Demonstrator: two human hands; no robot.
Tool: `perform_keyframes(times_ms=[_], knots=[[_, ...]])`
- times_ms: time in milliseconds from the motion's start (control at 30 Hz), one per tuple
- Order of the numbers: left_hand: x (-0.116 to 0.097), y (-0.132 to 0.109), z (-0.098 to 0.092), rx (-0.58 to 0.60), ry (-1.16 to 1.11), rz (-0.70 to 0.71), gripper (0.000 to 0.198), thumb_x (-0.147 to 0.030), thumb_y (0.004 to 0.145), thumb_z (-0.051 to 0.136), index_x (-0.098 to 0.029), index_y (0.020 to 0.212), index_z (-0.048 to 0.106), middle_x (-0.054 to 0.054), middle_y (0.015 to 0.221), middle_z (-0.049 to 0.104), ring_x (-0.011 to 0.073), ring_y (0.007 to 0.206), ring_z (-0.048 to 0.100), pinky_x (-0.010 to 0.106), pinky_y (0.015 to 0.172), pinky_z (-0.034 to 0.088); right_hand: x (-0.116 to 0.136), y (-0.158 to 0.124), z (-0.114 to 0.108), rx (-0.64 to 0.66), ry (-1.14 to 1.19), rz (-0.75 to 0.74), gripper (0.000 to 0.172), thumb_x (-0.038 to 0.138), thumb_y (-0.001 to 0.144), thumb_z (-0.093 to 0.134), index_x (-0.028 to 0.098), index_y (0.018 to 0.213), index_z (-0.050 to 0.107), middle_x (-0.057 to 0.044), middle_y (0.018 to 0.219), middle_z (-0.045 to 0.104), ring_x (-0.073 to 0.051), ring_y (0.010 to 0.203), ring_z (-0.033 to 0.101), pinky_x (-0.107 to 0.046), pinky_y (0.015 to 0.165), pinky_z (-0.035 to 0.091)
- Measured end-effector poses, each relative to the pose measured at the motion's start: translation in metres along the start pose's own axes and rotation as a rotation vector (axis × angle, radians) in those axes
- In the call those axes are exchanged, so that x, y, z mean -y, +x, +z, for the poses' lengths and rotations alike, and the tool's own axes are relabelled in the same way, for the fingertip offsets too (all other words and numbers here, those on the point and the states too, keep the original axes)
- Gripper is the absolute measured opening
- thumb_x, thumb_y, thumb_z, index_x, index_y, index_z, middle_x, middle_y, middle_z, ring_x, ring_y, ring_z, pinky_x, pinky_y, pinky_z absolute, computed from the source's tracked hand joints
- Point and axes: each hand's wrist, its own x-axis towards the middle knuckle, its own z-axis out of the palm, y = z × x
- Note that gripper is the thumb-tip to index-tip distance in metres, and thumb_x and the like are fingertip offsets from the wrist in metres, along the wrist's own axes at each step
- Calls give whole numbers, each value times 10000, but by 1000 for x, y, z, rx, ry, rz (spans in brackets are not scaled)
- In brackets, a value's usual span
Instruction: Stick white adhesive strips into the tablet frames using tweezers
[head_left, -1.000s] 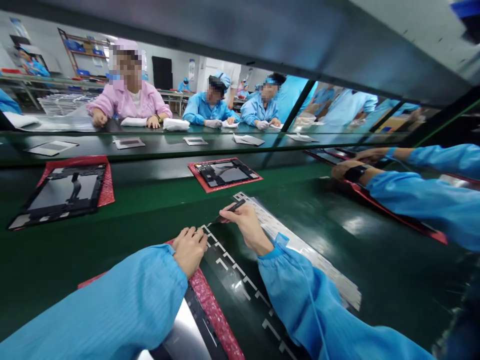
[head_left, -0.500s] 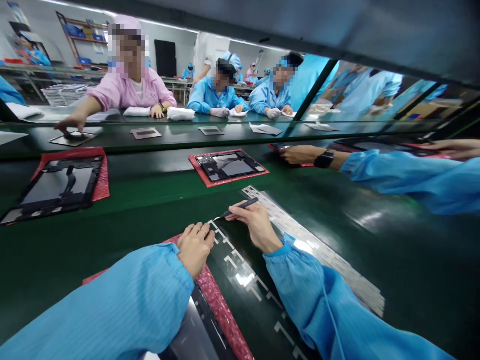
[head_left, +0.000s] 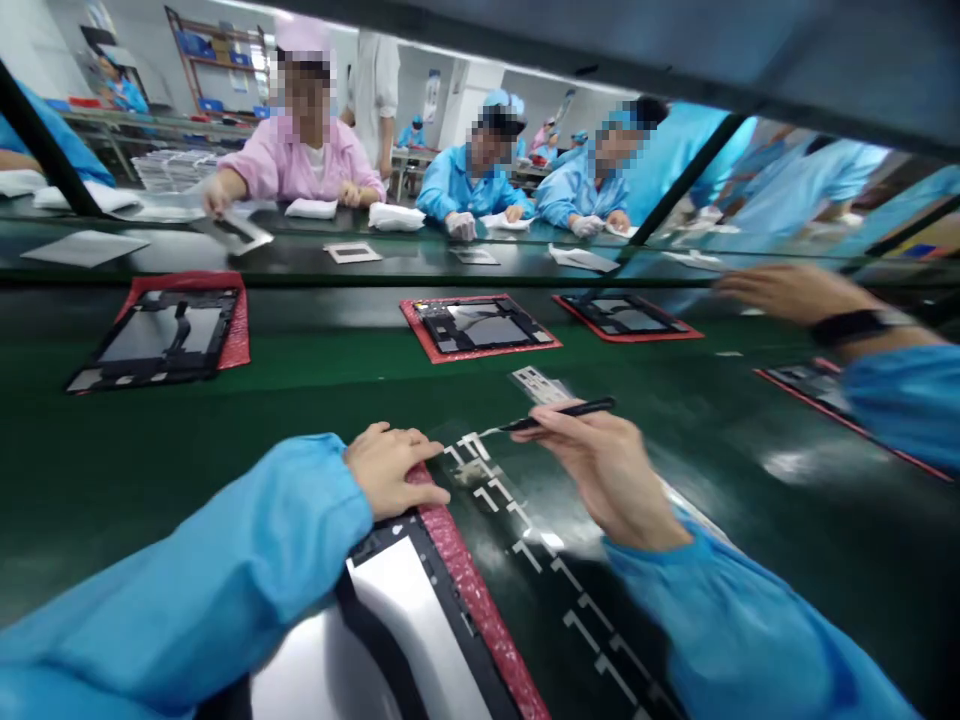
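My right hand (head_left: pixel 604 465) pinches black tweezers (head_left: pixel 574 410), their pale tips pointing left. The tips meet a white L-shaped sticker at the far end of a clear strip (head_left: pixel 555 540), which carries rows of such stickers. Whether that sticker is lifted, I cannot tell. My left hand (head_left: pixel 394 468) has thumb and index finger spread, the index tip near the strip's far left edge. Beneath that hand lies a tablet screen assembly (head_left: pixel 442 590) on red bubble wrap (head_left: pixel 480 600); my left sleeve covers part of it.
Another sticker sheet (head_left: pixel 538 385) sits beyond my right hand. Tablet parts on red wrap lie across the belt: left (head_left: pixel 161 335), middle (head_left: pixel 487 328) and right (head_left: pixel 634 315). A co-worker's arm (head_left: pixel 847 310) reaches in from the right. Several people sit opposite, behind a shelf.
My left hand's fingers have spread, thumb now apart. The tweezers remain at the strip's far end, held more level. The co-worker's hand at right has left the far tablet part. The view has shifted.
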Motion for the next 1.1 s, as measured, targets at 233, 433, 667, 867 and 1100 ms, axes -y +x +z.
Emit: perform_keyframes(times_ms=[233,433,667,867,1100], knots=[[40,-161,-25,70,-6,-185,896,-436,395,762,-324,1199,382,73,1290,381,294,1126,390,423,887,343,17,-76,37,-4,-133,177,83,246,512,717,180,508,668,-13,637,594,-132,603,556,-191,513,474],[28,-194,3,2,-3,-241,845,-438,416,756,-263,1175,430,123,1297,355,304,1127,365,434,866,356,7,-108,77,121,-242,181,116,284,496,715,212,430,653,-25,596,582,-154,564,538,-236,459,472],[-3,-221,22,-167,-30,-257,708,-549,558,635,-240,1164,439,134,1308,342,330,1133,353,485,879,346,-17,-139,127,243,-163,233,46,215,577,680,247,546,693,-8,549,642,-164,567,601,-254,554,506],[-5,-253,45,-372,22,-29,417,-470,823,283,-252,1117,483,66,1132,553,222,1072,468,410,1008,183,-42,-143,139,216,-144,389,10,224,575,691,226,568,684,0,575,642,-133,584,577,-215,583,477],[-2,-259,55,-212,129,7,408,-244,750,459,-290,1156,437,59,1162,527,278,984,536,502,970,212,-54,-144,138,244,-139,465,26,228,620,670,222,615,695,-32,690,687,-161,709,612,-214,655,476]])
